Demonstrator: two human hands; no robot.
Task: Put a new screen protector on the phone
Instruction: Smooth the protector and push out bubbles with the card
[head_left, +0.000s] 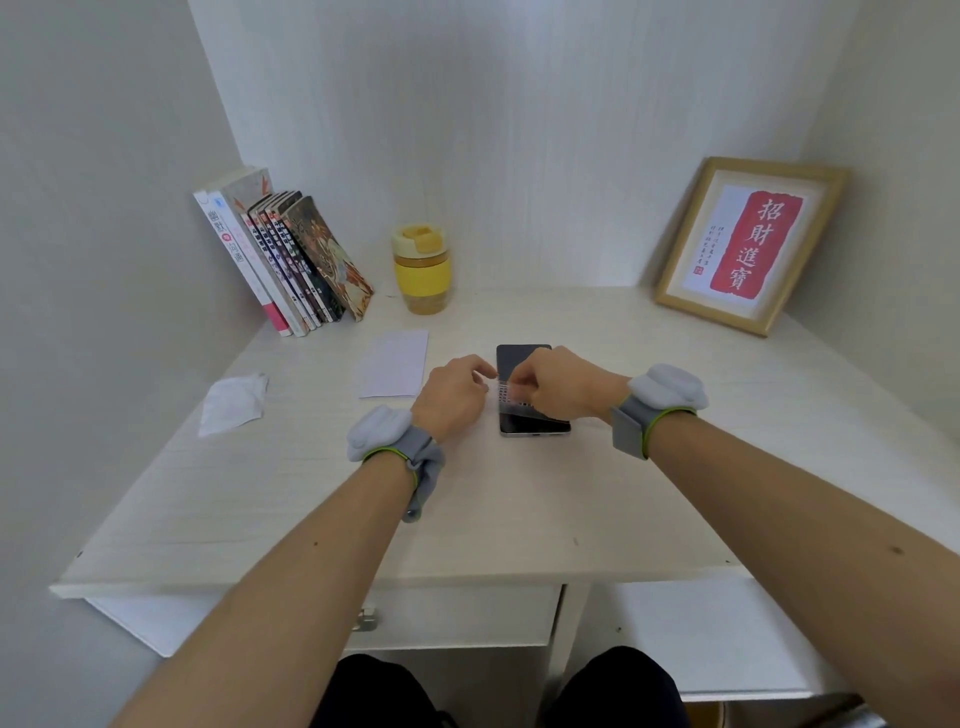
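A dark phone (522, 356) lies flat on the white desk (467, 499), screen up, its long side pointing away from me. A clear film with printed text (511, 396) is lifted just above the phone's middle. My left hand (452, 397) holds the film's left edge with curled fingers. My right hand (563, 384) pinches the film from the right, above the screen. The phone's middle is hidden by my fingers; its near end (535, 427) and far end show.
A white packet (395, 364) lies left of the phone, and a crumpled wipe (234, 402) further left. Books (291, 260) lean at the back left beside a yellow cup (422, 270). A framed picture (748, 244) stands back right. A drawer (457, 616) sits under the desk edge.
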